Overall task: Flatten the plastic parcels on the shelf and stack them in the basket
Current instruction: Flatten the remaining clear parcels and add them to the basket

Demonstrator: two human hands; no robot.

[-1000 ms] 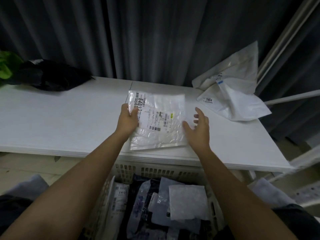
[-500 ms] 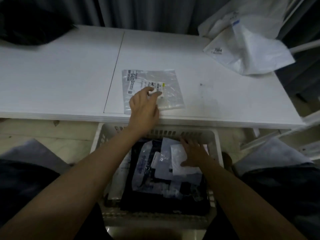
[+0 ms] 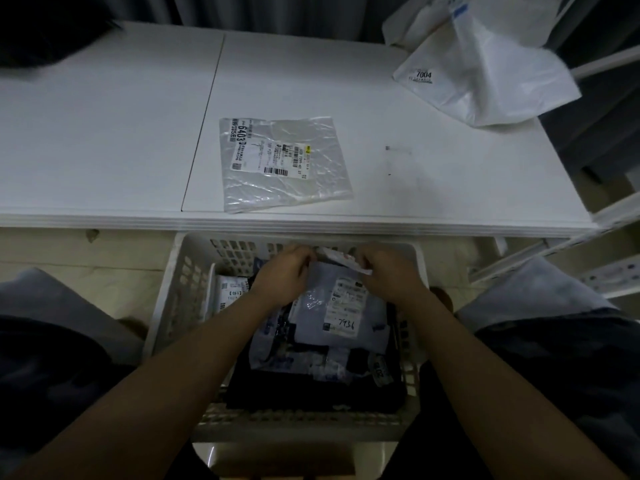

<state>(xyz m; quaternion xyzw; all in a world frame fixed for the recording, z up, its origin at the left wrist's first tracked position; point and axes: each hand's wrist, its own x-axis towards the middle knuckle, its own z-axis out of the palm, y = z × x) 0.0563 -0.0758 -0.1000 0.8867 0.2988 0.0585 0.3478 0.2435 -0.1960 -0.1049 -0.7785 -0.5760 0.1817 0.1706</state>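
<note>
— What are your fingers doing right now?

— Both your hands are down in the basket (image 3: pixel 180 292), at its far end. The fingers (image 3: pixel 300 253) of your left hand (image 3: pixel 282 277) are curled and pinch one end of a small white packet (image 3: pixel 341 260); your right hand (image 3: pixel 389 277) grips the other end, so the packet is held between them just above the pile.

— And what lies under it?

— Directly below your hands sits a grey parcel (image 3: pixel 341 311) with a printed label and handwritten digits, lying on top of the others. Beneath it you have a clear bag with blue print (image 3: pixel 273 336), then dark wrapped parcels (image 3: pixel 311 393) filling the bottom. A white labelled parcel (image 3: pixel 230 294) stands on edge against the left wall of the basket.

— Where's the basket itself?

— On the floor between your knees, just in front of the shelf (image 3: pixel 104 140).

— Anything on the shelf?

— One clear flat parcel (image 3: pixel 284 162) with a barcode label lies flat near the front edge, untouched by either hand. A crumpled white bag (image 3: pixel 485 67) rests at the far right corner, well apart from it, and a dark bundle (image 3: pixel 45 32) sits at the far left.
</note>
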